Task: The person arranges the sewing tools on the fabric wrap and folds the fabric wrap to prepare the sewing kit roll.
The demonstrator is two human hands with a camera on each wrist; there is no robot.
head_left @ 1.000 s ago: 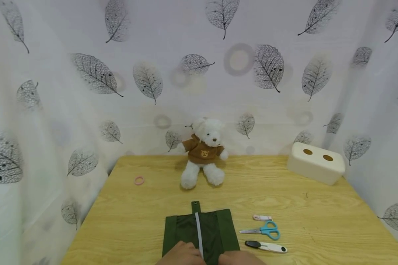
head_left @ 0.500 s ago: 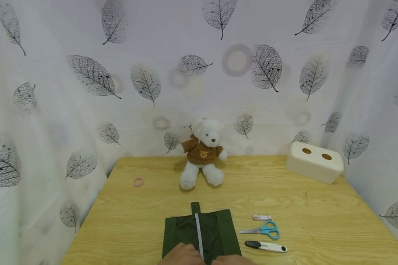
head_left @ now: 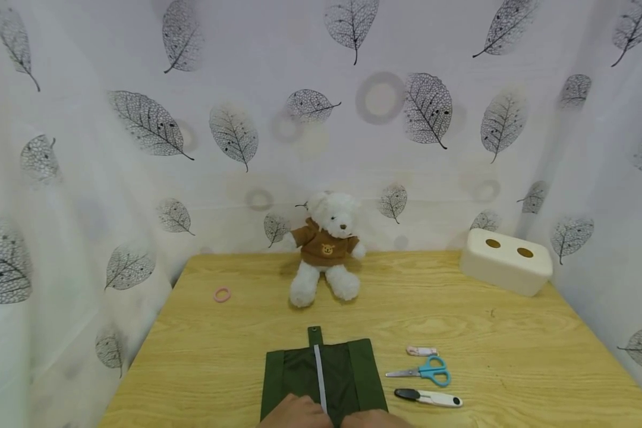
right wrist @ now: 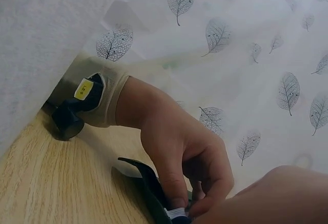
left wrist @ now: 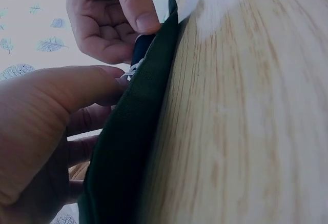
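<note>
Left hand [head_left: 296, 413]: thumb and forefinger pinch the near edge of the green fabric piece [head_left: 338, 374] at the end of the pale strip [head_left: 320, 377]; the remaining fingers are slightly apart. Right hand [head_left: 377, 419]: the thumb tip bears on the same edge, with the fingers curled around it. The fabric piece lies on the table [head_left: 192, 362] at 6 o'clock in the head view; whether it contains anything cannot be told. Relative to it, the cream box [head_left: 505, 270] with two brown openings sits at 2 o'clock, interior not visible; the scissors [head_left: 428, 371] lie at 3 o'clock, the pink ring [head_left: 215, 295] at 10, the white bear [head_left: 326, 246] at 12.
</note>
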